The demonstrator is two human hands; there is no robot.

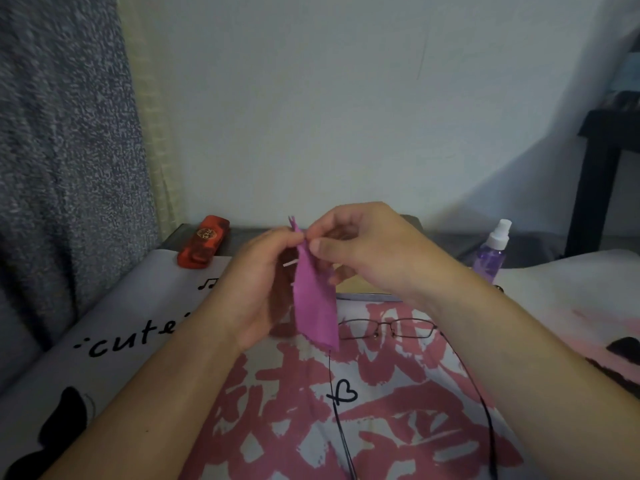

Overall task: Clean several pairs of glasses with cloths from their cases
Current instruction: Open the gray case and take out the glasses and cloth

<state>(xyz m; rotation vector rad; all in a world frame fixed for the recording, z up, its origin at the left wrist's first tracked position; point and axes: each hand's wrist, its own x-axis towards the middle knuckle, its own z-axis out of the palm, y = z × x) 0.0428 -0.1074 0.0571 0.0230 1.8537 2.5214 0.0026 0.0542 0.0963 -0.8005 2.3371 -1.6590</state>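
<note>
A purple cleaning cloth [316,303] hangs in the air in front of me, pinched at its top edge between both hands. My left hand [256,289] holds it from the left. My right hand [363,249] grips the same top corner with thumb and fingers. Thin black-framed glasses [388,328] lie unfolded on the printed white and pink fabric [311,410] just below and to the right of the cloth, with their long temples pointing toward me. A red glasses case [203,242] lies shut at the back left.
A clear spray bottle [493,251] with purple liquid stands at the back right. A tan flat object [356,285] sits partly hidden behind my right hand. A grey curtain [65,150] hangs on the left, and dark furniture [602,161] stands at the right.
</note>
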